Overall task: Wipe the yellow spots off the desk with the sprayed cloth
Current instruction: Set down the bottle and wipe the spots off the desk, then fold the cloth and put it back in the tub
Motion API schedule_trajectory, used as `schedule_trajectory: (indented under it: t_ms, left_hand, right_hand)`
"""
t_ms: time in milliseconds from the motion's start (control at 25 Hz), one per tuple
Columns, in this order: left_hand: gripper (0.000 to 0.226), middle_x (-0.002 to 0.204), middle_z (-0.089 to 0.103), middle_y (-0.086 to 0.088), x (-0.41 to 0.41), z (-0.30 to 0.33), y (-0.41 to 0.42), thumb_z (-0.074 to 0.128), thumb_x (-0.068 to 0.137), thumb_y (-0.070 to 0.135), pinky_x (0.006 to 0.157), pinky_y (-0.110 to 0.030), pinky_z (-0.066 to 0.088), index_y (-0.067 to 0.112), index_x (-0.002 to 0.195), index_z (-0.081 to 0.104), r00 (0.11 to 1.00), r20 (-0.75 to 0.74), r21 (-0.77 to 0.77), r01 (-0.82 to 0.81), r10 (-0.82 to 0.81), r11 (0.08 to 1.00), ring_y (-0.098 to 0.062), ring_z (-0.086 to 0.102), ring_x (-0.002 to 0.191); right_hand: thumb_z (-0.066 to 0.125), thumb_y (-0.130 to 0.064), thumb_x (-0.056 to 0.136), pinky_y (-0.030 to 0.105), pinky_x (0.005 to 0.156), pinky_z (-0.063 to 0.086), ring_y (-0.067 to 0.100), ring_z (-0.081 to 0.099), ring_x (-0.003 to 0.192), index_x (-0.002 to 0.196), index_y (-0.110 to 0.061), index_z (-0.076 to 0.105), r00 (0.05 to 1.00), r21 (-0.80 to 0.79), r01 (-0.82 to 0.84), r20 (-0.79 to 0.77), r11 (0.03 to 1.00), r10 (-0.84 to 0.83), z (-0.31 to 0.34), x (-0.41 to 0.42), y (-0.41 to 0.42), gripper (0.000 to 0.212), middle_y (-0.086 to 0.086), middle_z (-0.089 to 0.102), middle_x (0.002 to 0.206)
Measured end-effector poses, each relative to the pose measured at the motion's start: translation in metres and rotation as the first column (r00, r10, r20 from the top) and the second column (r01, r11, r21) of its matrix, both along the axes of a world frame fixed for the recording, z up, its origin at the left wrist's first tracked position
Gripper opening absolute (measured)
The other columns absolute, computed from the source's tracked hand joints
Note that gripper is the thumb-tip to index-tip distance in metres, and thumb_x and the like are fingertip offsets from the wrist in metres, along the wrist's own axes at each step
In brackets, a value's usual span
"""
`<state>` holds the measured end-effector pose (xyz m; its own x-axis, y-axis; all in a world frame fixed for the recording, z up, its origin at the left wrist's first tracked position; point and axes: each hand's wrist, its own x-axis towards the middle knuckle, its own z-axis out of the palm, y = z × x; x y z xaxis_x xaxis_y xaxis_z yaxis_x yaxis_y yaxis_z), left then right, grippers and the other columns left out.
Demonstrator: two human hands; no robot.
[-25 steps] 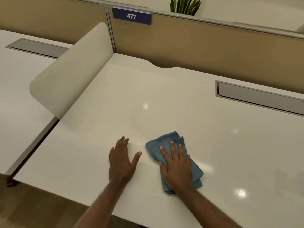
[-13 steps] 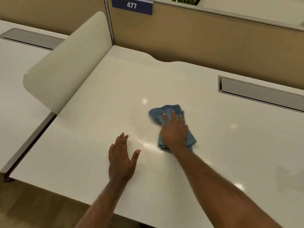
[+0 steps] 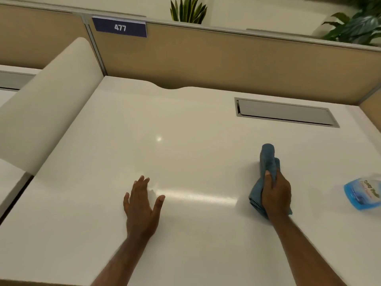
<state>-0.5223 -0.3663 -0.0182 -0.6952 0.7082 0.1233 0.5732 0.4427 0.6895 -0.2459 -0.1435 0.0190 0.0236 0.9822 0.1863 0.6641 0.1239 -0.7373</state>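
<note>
The white desk [image 3: 185,124] fills the view. My right hand [image 3: 277,193] grips a bunched blue cloth [image 3: 268,159] at the right of the desk, the cloth's upper end sticking up past my thumb and its lower folds touching the surface. My left hand [image 3: 142,205] lies flat on the desk at centre front, fingers spread, holding nothing. I see no yellow spots on the glossy surface.
A blue-labelled spray bottle [image 3: 362,193] lies at the right edge. A grey cable flap [image 3: 286,112] is set into the desk at back right. A curved white divider [image 3: 47,106] stands on the left, a tan partition [image 3: 226,58] with sign 477 behind.
My right hand has swept the cloth from the desk's middle to the right and bunched it in a grip instead of pressing it flat. The view shifted right, bringing the spray bottle in.
</note>
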Motion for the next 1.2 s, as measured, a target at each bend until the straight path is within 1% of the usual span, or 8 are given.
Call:
schedule_trajectory:
  t_ms: [120,200,280,360,480,760,1040,1200]
  left_hand:
    - [0.068,0.15,0.038,0.005,0.025,0.03,0.045,0.031,0.088,0.062,0.117,-0.038,0.016,0.022,0.142,0.035,0.982,0.139,0.103,0.116,-0.13,0.988,-0.015,0.034,0.139]
    - [0.064,0.143,0.047,0.006,0.048,0.061,0.077,0.035,0.088,0.062,0.108,-0.028,0.028,0.022,0.137,0.044,0.91,0.329,0.184,0.2,-0.251,0.963,-0.015,0.041,0.134]
    - [0.06,0.138,0.051,0.009,0.069,0.089,0.101,0.036,0.086,0.067,0.104,-0.028,0.033,0.03,0.132,0.049,0.731,0.556,0.208,0.337,-0.395,0.918,-0.016,0.045,0.131]
    - [0.062,0.139,0.053,0.009,0.092,0.108,0.114,0.035,0.085,0.071,0.106,-0.039,0.037,0.035,0.132,0.049,0.412,0.763,0.265,0.503,-0.498,0.822,-0.017,0.049,0.129]
    - [0.053,0.137,0.058,-0.005,0.131,0.12,0.117,0.047,0.091,0.047,0.101,-0.052,0.044,0.023,0.138,0.044,0.042,0.875,0.379,0.559,-0.481,0.738,-0.026,0.054,0.125]
    - [0.047,0.131,0.061,-0.011,0.23,0.138,0.12,0.062,0.09,0.023,0.094,-0.064,0.047,0.019,0.134,0.046,0.055,0.827,0.353,0.724,-0.559,0.593,-0.033,0.059,0.119]
    - [0.026,0.105,0.074,-0.005,0.346,0.176,0.134,0.063,0.088,0.003,0.072,-0.037,0.057,0.018,0.107,0.07,0.219,0.544,0.457,0.733,-0.81,0.504,-0.026,0.069,0.1]
    - [0.044,0.126,0.066,-0.008,0.397,0.188,0.155,0.044,0.083,-0.019,0.089,-0.04,0.054,0.006,0.102,0.074,0.112,0.404,0.518,0.79,-0.908,0.328,-0.026,0.058,0.12]
  right_hand:
    - [0.044,-0.029,0.101,0.043,0.088,0.053,0.029,0.063,0.101,0.105,-0.021,0.061,0.861,-0.227,-0.034,-0.501,0.973,-0.087,0.044,-0.022,-0.035,0.019,0.003,0.066,0.101]
    - [0.044,-0.031,0.1,0.046,0.093,0.051,0.032,0.062,0.109,0.112,-0.019,0.064,0.572,-0.355,-0.234,-0.803,0.905,-0.167,0.071,-0.026,-0.053,0.026,0.008,0.067,0.113]
    - [0.041,-0.036,0.099,0.049,0.09,0.053,0.034,0.066,0.106,0.119,-0.013,0.067,0.244,-0.38,-0.485,-0.924,0.787,-0.296,0.094,-0.013,-0.067,0.04,0.014,0.068,0.117]
    - [0.041,-0.038,0.096,0.047,0.084,0.057,0.034,0.069,0.101,0.114,-0.01,0.07,0.103,-0.374,-0.616,-0.911,0.694,-0.4,0.107,0.009,-0.077,0.045,0.016,0.07,0.114]
    - [0.045,-0.04,0.095,0.05,0.096,0.051,0.037,0.059,0.117,0.128,-0.007,0.061,0.112,-0.367,-0.666,-0.91,0.65,-0.398,0.111,0.048,-0.083,0.049,0.02,0.061,0.129]
    - [0.046,-0.023,0.101,0.033,0.07,0.057,0.019,0.071,0.091,0.127,-0.031,0.053,0.732,-0.422,-0.501,-0.673,0.755,0.109,0.124,0.195,-0.075,0.029,0.003,0.072,0.113]
    - [0.076,-0.023,0.073,0.033,0.085,0.057,0.024,0.068,0.103,0.108,-0.013,0.07,0.509,-0.115,-0.372,-0.855,0.921,0.099,0.128,0.324,-0.078,0.036,0.01,0.073,0.109]
    - [0.064,-0.004,0.076,0.03,0.076,0.059,0.024,0.071,0.088,0.071,-0.012,0.077,0.49,-0.024,-0.273,-0.864,0.962,0.118,0.14,0.389,-0.071,0.016,0.005,0.075,0.093]
